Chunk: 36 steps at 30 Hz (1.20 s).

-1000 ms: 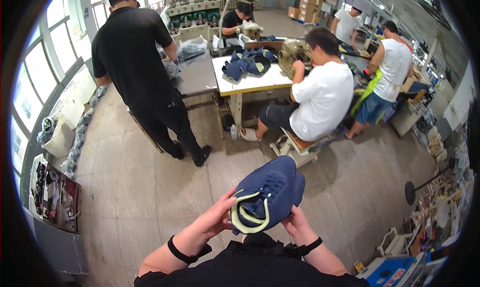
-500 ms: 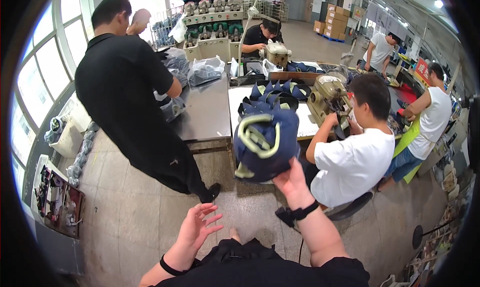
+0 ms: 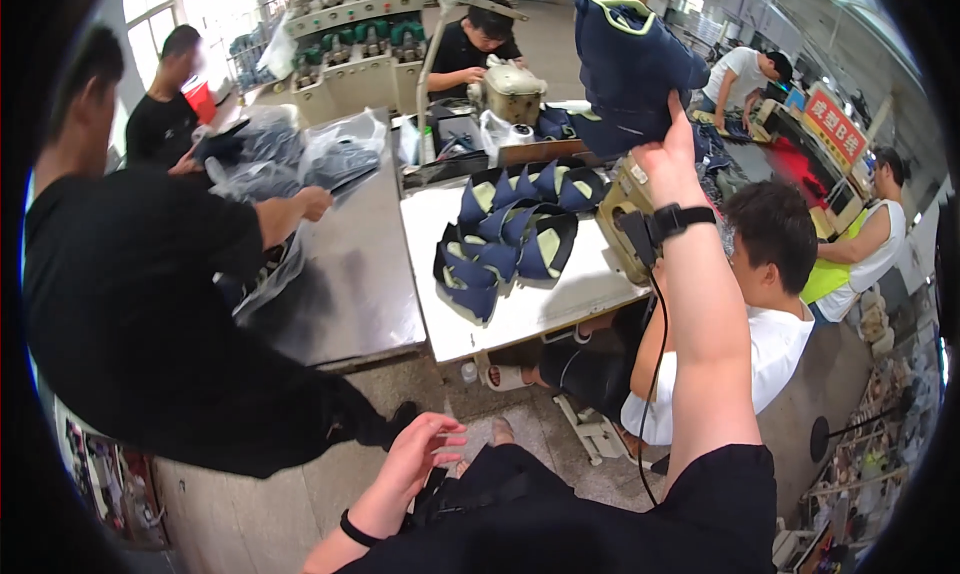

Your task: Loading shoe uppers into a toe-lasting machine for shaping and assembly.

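My right hand (image 3: pixel 668 156) is raised high at the far right, its arm stretched out. It grips the lower edge of a bundle of navy fabric shoe uppers (image 3: pixel 630 79) with pale green edging; the bundle hides part of the fingers. Below it on the white table (image 3: pixel 450 329) lie several more navy shoe uppers (image 3: pixel 515 229) with green lining, in overlapping rows. My left hand (image 3: pixel 425 454) hangs low near my body, holding nothing, its fingers loosely bent and apart.
A seated person in white (image 3: pixel 770 264) works beside a beige machine (image 3: pixel 625 219) under my right arm. On the left, a person in black (image 3: pixel 150 304) leans over a metal table (image 3: pixel 365 304) with plastic bags (image 3: pixel 340 154). Another person sits at a machine (image 3: pixel 513 92) ahead.
My right hand has lifted the bundle up and to the right, uncovering the uppers on the white table. The view has moved closer to the tables. My left hand stays low and free.
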Each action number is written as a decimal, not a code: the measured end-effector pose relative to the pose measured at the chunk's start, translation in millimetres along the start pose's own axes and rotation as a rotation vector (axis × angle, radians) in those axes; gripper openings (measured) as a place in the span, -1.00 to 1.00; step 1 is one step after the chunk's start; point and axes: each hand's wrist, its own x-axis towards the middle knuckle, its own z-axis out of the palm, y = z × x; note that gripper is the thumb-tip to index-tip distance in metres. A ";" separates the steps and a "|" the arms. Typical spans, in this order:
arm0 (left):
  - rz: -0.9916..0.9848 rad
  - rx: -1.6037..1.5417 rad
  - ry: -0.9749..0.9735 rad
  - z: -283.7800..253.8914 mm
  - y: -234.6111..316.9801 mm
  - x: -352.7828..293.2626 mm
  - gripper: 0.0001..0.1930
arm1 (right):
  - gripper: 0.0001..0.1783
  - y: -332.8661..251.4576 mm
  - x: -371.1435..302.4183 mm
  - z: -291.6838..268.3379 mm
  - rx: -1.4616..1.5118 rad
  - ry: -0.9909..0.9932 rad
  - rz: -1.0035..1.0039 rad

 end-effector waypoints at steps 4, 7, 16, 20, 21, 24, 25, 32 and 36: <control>-0.018 -0.015 0.106 -17.5 17.0 56.0 -0.73 | -0.57 5.2 108.7 -15.4 -0.049 0.106 -0.158; -0.060 -0.040 0.183 -24.8 26.3 99.5 -0.71 | -0.54 3.6 207.3 -63.2 -0.055 0.050 -0.266; -0.190 -0.024 0.351 -1.0 80.3 196.9 -0.66 | -0.28 54.0 386.2 -150.5 -0.397 0.536 -0.540; -0.256 -0.014 0.360 -3.8 88.8 237.4 -0.64 | -0.34 58.5 433.7 -190.3 -0.648 0.590 -0.628; -0.280 -0.014 0.384 -3.7 91.0 245.9 -0.64 | -0.36 57.6 444.5 -200.7 -0.780 0.607 -0.627; -0.270 -0.049 0.415 1.5 102.9 255.5 -0.66 | -0.27 63.5 477.6 -238.1 -1.129 0.604 -0.600; -0.259 -0.058 0.435 -0.1 104.7 254.5 -0.66 | -0.23 76.9 487.3 -246.2 -1.327 0.582 -0.529; -0.285 -0.025 0.418 5.3 113.5 275.7 -0.67 | -0.09 96.8 498.9 -302.3 -1.661 0.565 -0.422; -0.273 0.022 0.368 -6.7 97.6 285.3 -0.64 | -0.35 120.0 466.3 -276.4 -1.414 0.773 -0.841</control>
